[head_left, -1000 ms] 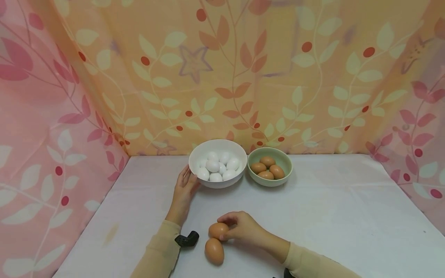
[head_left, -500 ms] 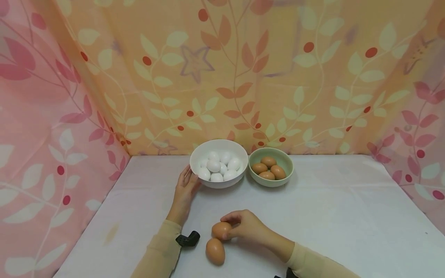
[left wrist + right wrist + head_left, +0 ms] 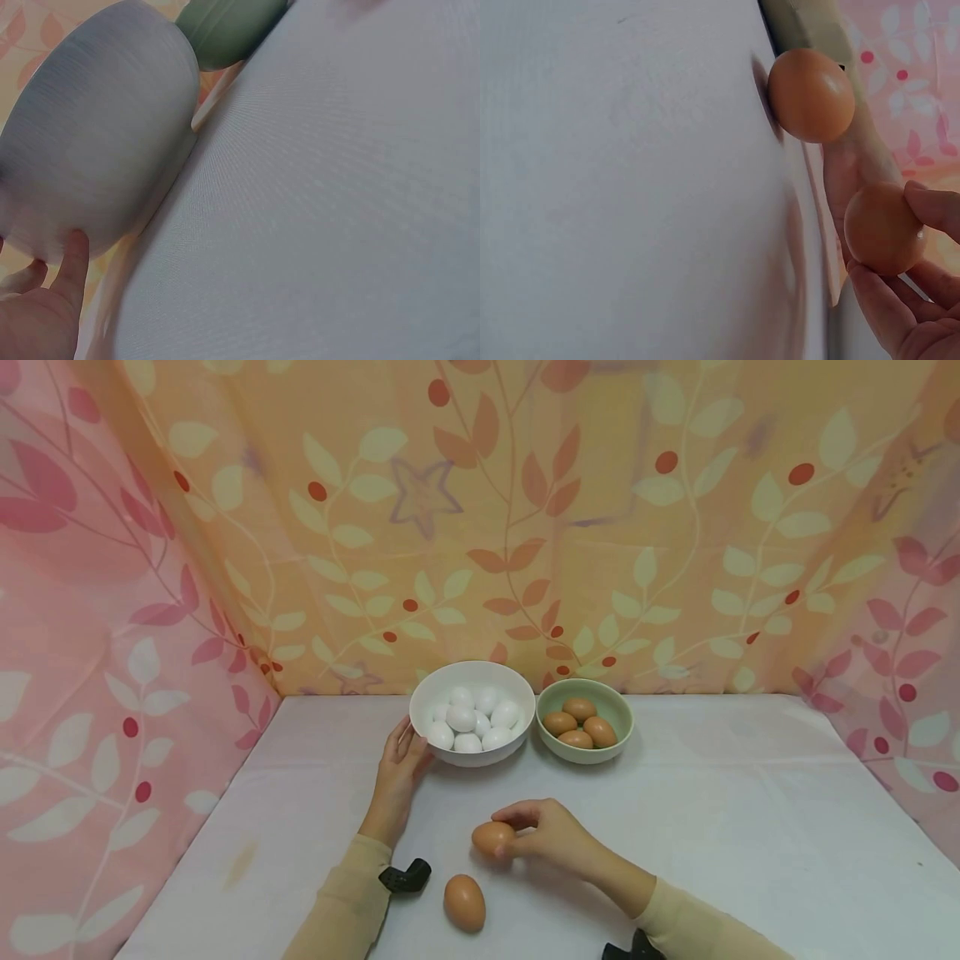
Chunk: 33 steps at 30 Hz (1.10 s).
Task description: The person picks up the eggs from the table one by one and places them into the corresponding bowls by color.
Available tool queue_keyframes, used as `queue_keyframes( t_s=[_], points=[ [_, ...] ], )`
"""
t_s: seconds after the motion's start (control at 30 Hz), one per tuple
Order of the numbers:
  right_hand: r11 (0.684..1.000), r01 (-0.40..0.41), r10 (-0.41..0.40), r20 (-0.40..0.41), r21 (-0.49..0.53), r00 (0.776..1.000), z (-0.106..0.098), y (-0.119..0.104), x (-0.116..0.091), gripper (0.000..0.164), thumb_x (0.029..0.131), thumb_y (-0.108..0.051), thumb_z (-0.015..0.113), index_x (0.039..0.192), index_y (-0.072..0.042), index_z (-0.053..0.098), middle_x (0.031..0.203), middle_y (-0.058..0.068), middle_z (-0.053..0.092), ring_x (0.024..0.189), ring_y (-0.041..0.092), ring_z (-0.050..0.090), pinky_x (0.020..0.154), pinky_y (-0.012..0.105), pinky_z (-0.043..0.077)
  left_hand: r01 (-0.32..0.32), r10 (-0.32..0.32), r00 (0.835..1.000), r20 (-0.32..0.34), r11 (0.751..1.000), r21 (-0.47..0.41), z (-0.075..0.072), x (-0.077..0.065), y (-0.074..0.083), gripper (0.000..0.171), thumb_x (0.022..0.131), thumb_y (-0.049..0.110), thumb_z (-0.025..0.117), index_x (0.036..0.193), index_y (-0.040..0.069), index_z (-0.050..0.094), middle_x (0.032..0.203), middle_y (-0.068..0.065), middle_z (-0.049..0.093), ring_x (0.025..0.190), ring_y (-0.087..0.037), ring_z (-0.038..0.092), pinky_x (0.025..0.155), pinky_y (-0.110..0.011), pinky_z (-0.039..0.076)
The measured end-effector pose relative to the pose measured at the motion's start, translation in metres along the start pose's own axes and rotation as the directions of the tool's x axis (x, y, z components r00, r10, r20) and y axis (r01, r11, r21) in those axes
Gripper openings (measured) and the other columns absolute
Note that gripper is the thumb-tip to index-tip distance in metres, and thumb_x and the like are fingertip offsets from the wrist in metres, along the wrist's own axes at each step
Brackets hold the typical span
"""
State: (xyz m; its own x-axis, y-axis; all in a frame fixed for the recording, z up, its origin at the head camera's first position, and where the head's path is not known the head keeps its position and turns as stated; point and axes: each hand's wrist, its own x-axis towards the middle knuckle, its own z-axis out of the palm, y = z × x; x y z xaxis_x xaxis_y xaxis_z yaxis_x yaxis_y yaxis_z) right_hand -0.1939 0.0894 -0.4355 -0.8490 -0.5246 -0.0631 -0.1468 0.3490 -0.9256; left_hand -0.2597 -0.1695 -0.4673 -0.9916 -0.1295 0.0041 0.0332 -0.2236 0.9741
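Note:
In the head view my right hand (image 3: 558, 839) pinches a brown egg (image 3: 492, 840) between thumb and fingertips; the right wrist view shows this egg (image 3: 883, 229) apart from the tabletop. A second brown egg (image 3: 465, 903) lies on the table, nearer me and a little to the left. My left hand (image 3: 397, 774) rests against the left side of the white bowl (image 3: 480, 760), which holds several white eggs (image 3: 461, 717). Seen from the left wrist, fairly straight digits (image 3: 71, 274) touch the bowl's outer wall (image 3: 105, 127).
Right beside the white bowl stands a smaller green bowl (image 3: 587, 757) with several brown eggs (image 3: 577, 708) in it. A white cloth (image 3: 750, 810) covers the table. Patterned curtains (image 3: 480, 527) enclose the back and both sides.
My right hand has moved the pinched egg away from the other brown egg, forward and to the right. The left hand stays at the white bowl.

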Motion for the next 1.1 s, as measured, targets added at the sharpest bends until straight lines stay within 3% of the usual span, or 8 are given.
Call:
queue_keyframes(
  t_s=[0.17,0.47,0.8,0.97,1.1],
  points=[
    [1.0,0.015,-0.016,-0.013,-0.006,1.0,-0.005,-0.001,-0.001,0.043,0.077,-0.023,0.083,0.115,-0.006,0.074,0.11,0.007,0.075,0.107,0.018,0.066,0.087,0.022,0.05,0.0,0.0,1.0,-0.01,1.0,0.003,0.0,0.0,0.0,0.062,0.102,0.023,0.057,0.156,0.02,0.028,0.166,-0.005,0.023,0.149,-0.02,0.032,0.109,-0.027,0.047],
    [1.0,0.015,-0.016,-0.047,-0.019,0.999,-0.018,-0.002,-0.005,0.045,0.078,-0.025,0.083,0.117,-0.006,0.072,0.112,0.006,0.075,0.108,0.019,0.067,0.096,0.041,0.051,0.009,-0.01,1.0,-0.004,1.0,-0.009,0.001,0.0,0.0,0.063,0.103,0.02,0.056,0.157,0.018,0.025,0.166,-0.007,0.022,0.15,-0.022,0.031,0.117,-0.041,0.039],
    [0.999,-0.033,0.032,-0.107,-0.002,0.994,-0.036,-0.003,-0.008,0.046,0.079,-0.029,0.083,0.119,-0.009,0.072,0.113,0.005,0.074,0.111,0.018,0.064,0.094,0.034,0.051,0.013,-0.014,0.999,-0.033,1.0,-0.021,0.001,0.0,-0.001,0.061,0.102,0.021,0.058,0.155,0.02,0.029,0.165,-0.005,0.025,0.148,-0.019,0.034,0.108,-0.027,0.047],
    [0.998,-0.053,0.056,-0.133,0.027,0.989,-0.046,-0.004,-0.011,0.048,0.079,-0.029,0.083,0.121,-0.008,0.07,0.116,0.006,0.072,0.114,0.02,0.062,0.089,0.026,0.052,0.015,-0.015,1.0,-0.024,1.0,-0.023,0.001,0.0,0.0,0.062,0.101,0.022,0.059,0.156,0.02,0.028,0.165,-0.004,0.025,0.148,-0.018,0.034,0.11,-0.029,0.046],
    [0.997,-0.067,0.072,-0.144,0.044,0.987,-0.054,-0.005,-0.012,0.05,0.08,-0.028,0.083,0.124,-0.007,0.069,0.117,0.008,0.072,0.116,0.021,0.061,0.089,0.026,0.052,0.018,-0.019,1.0,-0.024,0.999,-0.028,0.001,0.0,0.001,0.062,0.101,0.023,0.059,0.156,0.021,0.028,0.165,-0.003,0.025,0.148,-0.016,0.033,0.107,-0.024,0.048]
  ],
)
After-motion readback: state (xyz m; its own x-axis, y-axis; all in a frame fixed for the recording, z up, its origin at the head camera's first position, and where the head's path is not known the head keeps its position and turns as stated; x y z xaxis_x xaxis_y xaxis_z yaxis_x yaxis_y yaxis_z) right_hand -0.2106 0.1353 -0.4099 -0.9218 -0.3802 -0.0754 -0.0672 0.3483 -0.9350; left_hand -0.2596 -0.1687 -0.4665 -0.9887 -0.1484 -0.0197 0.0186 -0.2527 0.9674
